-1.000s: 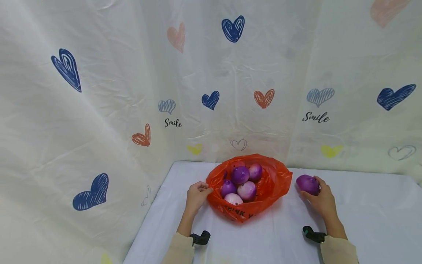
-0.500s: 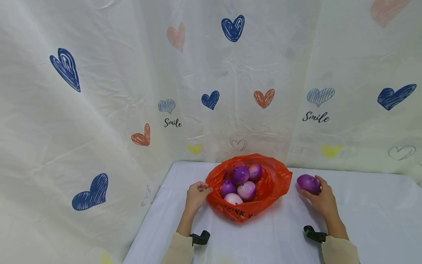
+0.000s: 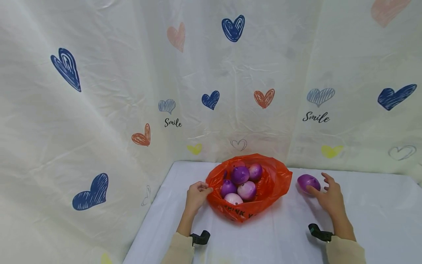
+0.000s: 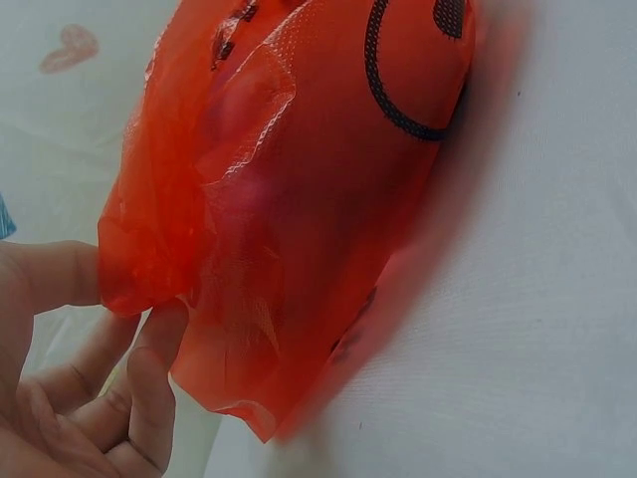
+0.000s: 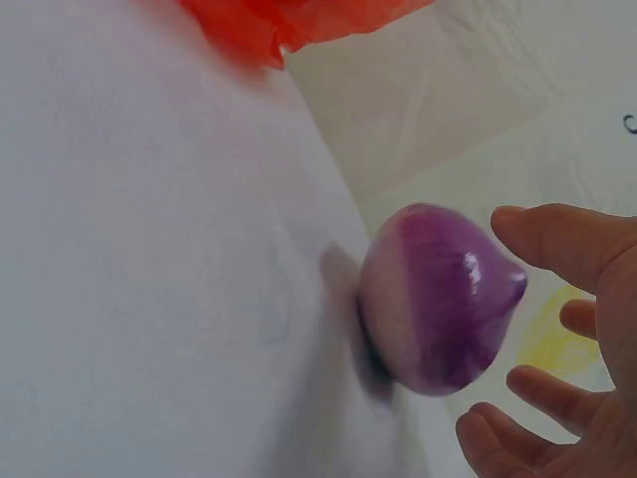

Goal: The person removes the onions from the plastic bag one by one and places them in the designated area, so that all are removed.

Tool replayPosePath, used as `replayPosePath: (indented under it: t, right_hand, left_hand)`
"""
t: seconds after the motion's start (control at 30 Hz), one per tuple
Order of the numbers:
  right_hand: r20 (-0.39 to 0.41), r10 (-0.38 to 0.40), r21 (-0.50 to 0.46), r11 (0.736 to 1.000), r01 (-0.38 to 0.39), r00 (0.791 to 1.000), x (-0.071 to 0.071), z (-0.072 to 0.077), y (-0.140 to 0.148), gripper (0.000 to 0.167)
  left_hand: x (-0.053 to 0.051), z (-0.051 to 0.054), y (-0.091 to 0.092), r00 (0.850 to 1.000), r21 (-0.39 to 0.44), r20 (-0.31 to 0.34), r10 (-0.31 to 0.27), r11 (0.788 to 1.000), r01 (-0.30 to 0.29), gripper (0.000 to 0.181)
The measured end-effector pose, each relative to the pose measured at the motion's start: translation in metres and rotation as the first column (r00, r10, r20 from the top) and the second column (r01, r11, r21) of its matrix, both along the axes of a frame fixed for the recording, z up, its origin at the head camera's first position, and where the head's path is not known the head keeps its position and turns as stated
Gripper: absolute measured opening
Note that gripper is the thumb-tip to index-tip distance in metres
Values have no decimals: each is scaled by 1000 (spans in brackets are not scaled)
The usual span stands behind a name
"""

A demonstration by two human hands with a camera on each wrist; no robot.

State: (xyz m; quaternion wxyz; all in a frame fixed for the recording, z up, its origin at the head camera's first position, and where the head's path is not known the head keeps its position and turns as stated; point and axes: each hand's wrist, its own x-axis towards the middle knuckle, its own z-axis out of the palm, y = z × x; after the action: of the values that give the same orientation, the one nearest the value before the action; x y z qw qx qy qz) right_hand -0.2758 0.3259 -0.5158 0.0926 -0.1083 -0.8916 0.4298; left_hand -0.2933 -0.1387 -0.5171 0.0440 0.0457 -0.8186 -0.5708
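A red plastic bag stands with its mouth spread, and several purple onions lie inside. My left hand pinches the bag's left rim; in the left wrist view the thumb and fingers of that hand hold the red film. Right of the bag, a single purple onion rests on the table. Beside it my right hand is spread, thumb near the onion's right side. The right wrist view has a gap between this onion and the hand.
A white cloth covers the table. Behind it and along the left hangs a pale curtain printed with hearts and the word Smile. Each wrist wears a small black device, one on the left and one on the right.
The right hand has let go of the single onion and drawn back slightly to the right, its fingers spreading. That onion now sits marginally farther right than a second ago. The left hand and bag look unmoved.
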Motion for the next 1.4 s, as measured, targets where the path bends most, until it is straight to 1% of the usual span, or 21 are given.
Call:
replayPosePath:
  t: [0.13,0.27,0.37,0.47,0.6,0.7,0.8,0.93,1.03,1.13,1.27,1.4]
  right_hand:
    - [-69,-6,-9,1000,6,998,5,19,-7,87]
    - [-154,-4,-25,1000,1,988,10,40,-19,83]
    - [-216,-8,-19,1000,4,976,14,55,-31,79]
    - [-262,-16,-11,1000,14,965,20,69,-41,74]
    - [-308,-43,-39,999,33,950,30,88,-57,70]
    - [-362,-43,-55,998,25,931,39,100,-73,66]
    - [-448,-2,-47,999,-21,894,45,108,-93,63]
    - [-548,100,13,994,-112,831,46,109,-119,61]
    - [-567,192,60,980,-192,801,43,104,-137,58]
    - [-534,272,93,960,-264,801,40,96,-155,57]
    - [-450,354,117,933,-339,820,35,81,-175,59]
    - [-381,408,122,912,-392,830,28,65,-188,61]
  left_hand:
    - [0,0,0,1000,5,2,-2,1000,2,17]
    - [1,2,0,1000,8,8,-1,1000,1,16]
    - [1,2,1,1000,8,13,2,1000,-2,17]
    - [1,2,1,1000,5,15,3,1000,-3,17]
    - [1,2,2,1000,5,15,2,1000,-2,17]
    - [0,2,2,1000,3,14,4,1000,-4,17]
    - [0,2,2,1000,2,17,7,1000,-7,17]
    - [1,2,1,1000,4,17,5,1000,-5,17]
    - [1,2,1,1000,4,15,3,1000,-3,17]
    - [0,1,0,1000,4,17,3,1000,-3,17]
    - [-1,1,0,1000,9,21,5,1000,-5,17]
    - [-1,0,0,1000,11,24,6,1000,-6,18]
